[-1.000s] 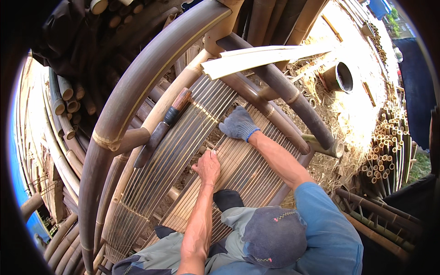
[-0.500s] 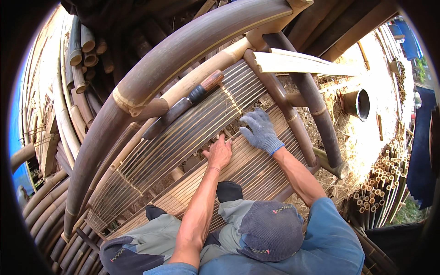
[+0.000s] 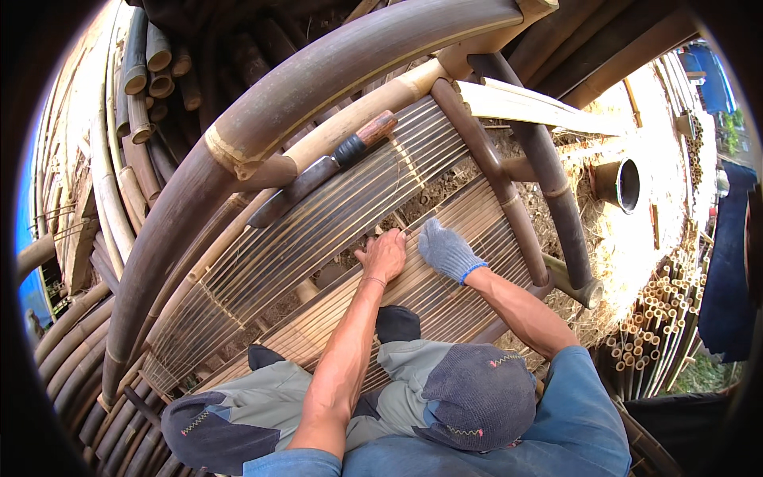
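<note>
My bare left hand (image 3: 384,256) is at the inner edge of the near bamboo slat panel (image 3: 338,318), its fingers bent over the edge slat and its thumb apart. Just to its right, my right hand (image 3: 447,250), in a grey knit glove with a blue cuff, is closed low over the same edge. What lies inside its fingers is hidden. Beyond a gap showing debris, the far slat panel (image 3: 334,203) runs along the dark bamboo bench frame (image 3: 310,75). On that panel a broad-bladed knife (image 3: 318,176) with a wooden handle and black band lies against the rail.
Bamboo poles (image 3: 135,103) are stacked at the left. A pale split bamboo strip (image 3: 540,107) crosses the frame's right end. Past that end stand a dark bucket-like container (image 3: 617,185) and a bundle of thin bamboo tubes (image 3: 648,326). My legs (image 3: 469,397) rest folded near the panel.
The gloved right hand has come down and left, and its spread fingers have closed at the slat edge beside the left hand. My left hand has shifted slightly right.
</note>
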Motion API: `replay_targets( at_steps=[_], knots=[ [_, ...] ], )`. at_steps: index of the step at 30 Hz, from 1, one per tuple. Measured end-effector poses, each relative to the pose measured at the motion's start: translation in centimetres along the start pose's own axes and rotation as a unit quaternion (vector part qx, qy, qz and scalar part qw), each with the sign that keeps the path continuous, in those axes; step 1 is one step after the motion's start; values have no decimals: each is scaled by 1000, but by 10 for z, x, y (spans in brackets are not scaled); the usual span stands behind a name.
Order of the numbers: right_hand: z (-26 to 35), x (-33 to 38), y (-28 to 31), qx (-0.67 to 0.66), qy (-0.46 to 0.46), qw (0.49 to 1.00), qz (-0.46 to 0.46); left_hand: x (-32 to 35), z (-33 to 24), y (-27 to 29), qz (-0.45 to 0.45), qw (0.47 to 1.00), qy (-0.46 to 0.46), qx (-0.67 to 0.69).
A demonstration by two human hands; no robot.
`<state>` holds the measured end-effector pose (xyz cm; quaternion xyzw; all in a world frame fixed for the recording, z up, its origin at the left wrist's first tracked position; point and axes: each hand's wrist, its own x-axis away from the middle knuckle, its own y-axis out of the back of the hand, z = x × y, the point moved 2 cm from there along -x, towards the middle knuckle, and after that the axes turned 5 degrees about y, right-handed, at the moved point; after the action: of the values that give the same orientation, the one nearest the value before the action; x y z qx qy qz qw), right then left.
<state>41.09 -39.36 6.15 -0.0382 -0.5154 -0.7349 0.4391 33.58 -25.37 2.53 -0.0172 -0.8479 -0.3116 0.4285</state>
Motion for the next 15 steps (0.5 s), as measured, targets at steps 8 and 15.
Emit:
replay_targets(
  at_steps=[8, 15],
  knots=[
    [15, 16, 83, -147, 115, 982, 14, 7, 1, 1, -45, 999, 5, 3],
    [15, 19, 170, -323, -62, 944, 0, 8, 5, -6, -107, 993, -35, 23]
  ],
)
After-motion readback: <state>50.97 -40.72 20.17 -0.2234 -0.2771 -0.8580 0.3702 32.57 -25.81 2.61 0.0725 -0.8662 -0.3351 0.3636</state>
